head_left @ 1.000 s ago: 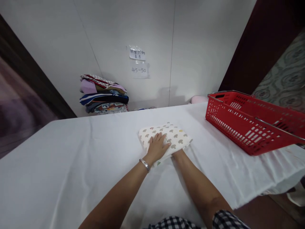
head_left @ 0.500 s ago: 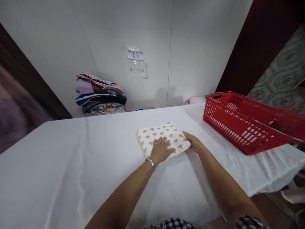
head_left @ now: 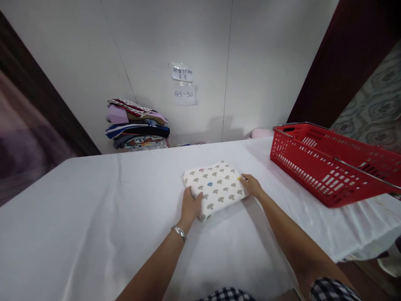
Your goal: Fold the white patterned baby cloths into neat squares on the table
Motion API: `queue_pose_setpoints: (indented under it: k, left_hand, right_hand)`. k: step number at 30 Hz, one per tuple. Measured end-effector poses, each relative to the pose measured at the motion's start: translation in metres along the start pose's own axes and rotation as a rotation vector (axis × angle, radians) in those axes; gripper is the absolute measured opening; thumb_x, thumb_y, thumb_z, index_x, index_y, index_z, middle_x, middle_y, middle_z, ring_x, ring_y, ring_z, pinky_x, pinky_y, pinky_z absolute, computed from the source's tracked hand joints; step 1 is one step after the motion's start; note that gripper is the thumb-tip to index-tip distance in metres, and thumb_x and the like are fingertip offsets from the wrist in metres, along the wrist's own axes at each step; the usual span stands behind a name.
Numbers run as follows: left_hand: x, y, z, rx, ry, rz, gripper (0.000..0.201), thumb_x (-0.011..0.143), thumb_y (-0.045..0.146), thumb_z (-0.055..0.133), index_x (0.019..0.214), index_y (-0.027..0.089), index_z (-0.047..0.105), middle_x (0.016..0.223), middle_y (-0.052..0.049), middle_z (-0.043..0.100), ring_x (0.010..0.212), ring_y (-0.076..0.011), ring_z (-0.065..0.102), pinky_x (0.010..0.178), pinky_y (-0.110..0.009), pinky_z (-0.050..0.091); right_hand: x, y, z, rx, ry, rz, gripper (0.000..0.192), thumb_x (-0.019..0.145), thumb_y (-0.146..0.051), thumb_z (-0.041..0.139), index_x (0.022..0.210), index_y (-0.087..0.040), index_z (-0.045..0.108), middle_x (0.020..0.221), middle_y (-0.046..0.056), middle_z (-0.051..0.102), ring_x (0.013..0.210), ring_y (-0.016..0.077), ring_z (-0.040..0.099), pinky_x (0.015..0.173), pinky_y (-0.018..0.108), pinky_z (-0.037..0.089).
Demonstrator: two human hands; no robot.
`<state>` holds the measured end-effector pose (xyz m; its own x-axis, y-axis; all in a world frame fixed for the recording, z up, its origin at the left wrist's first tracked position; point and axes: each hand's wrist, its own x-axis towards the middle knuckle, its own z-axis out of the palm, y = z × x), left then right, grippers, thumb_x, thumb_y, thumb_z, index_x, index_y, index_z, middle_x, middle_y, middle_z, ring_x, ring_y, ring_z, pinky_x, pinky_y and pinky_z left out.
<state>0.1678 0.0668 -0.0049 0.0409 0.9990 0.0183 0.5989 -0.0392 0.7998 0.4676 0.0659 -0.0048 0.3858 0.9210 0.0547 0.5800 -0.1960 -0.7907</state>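
A folded white cloth [head_left: 219, 188] printed with grey mushrooms, plus a red, a blue and a yellow one, lies on the white-covered table [head_left: 150, 184]. At its left edge is my left hand [head_left: 190, 205], thumb on top and the other fingers along or under the side. My right hand [head_left: 251, 186] grips the opposite edge near the yellow mushroom, its fingers partly hidden by the cloth. A silver bracelet [head_left: 179, 233] circles my left wrist.
To the right stands a red plastic basket [head_left: 313, 169] with metal handles. Behind the table's far edge rises a stack of folded fabrics [head_left: 138, 125] against the pale wall [head_left: 266, 62]. Paper signs [head_left: 185, 94] hang there. A pink rounded object [head_left: 262, 133] sits at the back.
My left hand has gone from lying flat on top of the cloth to holding its left edge, uncovering the blue mushroom. My right hand stays at the right edge. The view has shifted slightly.
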Motion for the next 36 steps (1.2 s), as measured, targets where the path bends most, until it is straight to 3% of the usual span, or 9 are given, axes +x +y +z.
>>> queue_pose_setpoints:
  k: [3,7,10,14,18,20,24,30,36]
  left_hand:
    - [0.0,0.004,0.001,-0.205,-0.019,-0.221,0.065,0.08,0.046,0.052,0.133,0.015,0.032,0.134,-0.017,0.049,0.119,-0.0235,0.051,0.096,-0.034,0.044]
    - [-0.002,0.019,-0.009,-0.292,-0.101,-0.286,0.075,0.073,0.041,0.062,0.135,0.014,0.031,0.134,-0.017,0.049,0.115,-0.0249,0.054,0.09,-0.032,0.047]
    - [0.008,0.016,-0.042,-0.31,-0.119,-0.269,0.069,0.071,0.036,0.063,0.132,0.014,0.039,0.125,-0.014,0.057,0.105,-0.0234,0.06,0.083,-0.031,0.05]
    - [0.044,-0.014,-0.106,-0.177,-0.105,-0.235,0.056,0.057,0.028,0.073,0.111,0.018,0.06,0.101,-0.009,0.068,0.087,-0.0246,0.065,0.076,-0.033,0.051]
    - [0.064,-0.042,-0.142,-0.022,-0.092,-0.192,0.041,0.052,0.026,0.076,0.091,0.018,0.066,0.096,-0.01,0.069,0.098,-0.0294,0.062,0.084,-0.036,0.048]
    - [0.055,-0.044,-0.14,0.076,-0.027,-0.144,0.038,0.058,0.03,0.073,0.093,0.019,0.065,0.105,-0.012,0.068,0.107,-0.031,0.058,0.092,-0.039,0.044]
    - [0.008,-0.032,-0.103,0.255,0.031,0.192,0.044,0.078,0.044,0.055,0.115,0.02,0.059,0.132,-0.011,0.053,0.127,-0.0274,0.042,0.108,-0.04,0.028]
    - [-0.059,-0.022,-0.04,0.5,-0.028,0.446,0.051,0.083,0.045,0.049,0.126,0.019,0.053,0.141,-0.013,0.043,0.135,-0.0306,0.029,0.112,-0.05,0.012]
    - [-0.064,-0.023,-0.038,0.549,0.0,0.471,0.05,0.086,0.045,0.043,0.127,0.018,0.053,0.141,-0.014,0.043,0.134,-0.0311,0.031,0.111,-0.052,0.014]
  right_hand:
    - [-0.002,-0.004,-0.001,-0.017,-0.057,0.011,0.041,0.074,-0.04,0.061,0.11,-0.02,0.065,0.107,0.007,0.067,0.102,0.0261,0.06,0.092,0.039,0.043]
    - [-0.016,-0.021,0.005,-0.1,-0.121,0.003,0.038,0.073,-0.033,0.063,0.109,-0.021,0.064,0.1,0.006,0.069,0.095,0.0265,0.062,0.087,0.039,0.045]
    - [-0.055,-0.034,0.017,-0.079,-0.164,0.002,0.038,0.075,-0.03,0.061,0.111,-0.02,0.063,0.104,0.007,0.068,0.096,0.0273,0.061,0.087,0.039,0.045]
    - [-0.134,-0.051,0.037,0.171,-0.437,-0.195,0.052,0.077,-0.035,0.061,0.127,-0.026,0.052,0.114,0.003,0.065,0.093,0.0228,0.061,0.081,0.034,0.048]
    - [-0.169,-0.066,0.043,0.203,-0.63,-0.285,0.033,0.082,-0.035,0.054,0.113,-0.028,0.064,0.085,-0.002,0.069,0.071,0.0175,0.06,0.066,0.029,0.048]
    - [-0.16,-0.075,0.04,0.187,-0.47,-0.306,0.028,0.085,-0.034,0.048,0.102,-0.026,0.069,0.08,0.0,0.068,0.071,0.0179,0.06,0.066,0.03,0.048]
    - [-0.128,-0.099,0.038,0.144,-0.126,-0.486,0.032,0.088,-0.037,0.046,0.111,-0.026,0.065,0.111,0.005,0.065,0.101,0.0214,0.058,0.089,0.036,0.046]
    - [-0.113,-0.115,0.073,-0.245,-0.444,-0.689,0.051,0.087,-0.042,0.051,0.134,-0.023,0.047,0.145,0.007,0.037,0.137,0.0253,0.024,0.112,0.047,0.015]
    - [-0.098,-0.088,0.091,-0.154,-0.418,-0.621,0.039,0.086,-0.04,0.05,0.121,-0.025,0.059,0.14,0.005,0.046,0.134,0.0215,0.031,0.112,0.044,0.014]
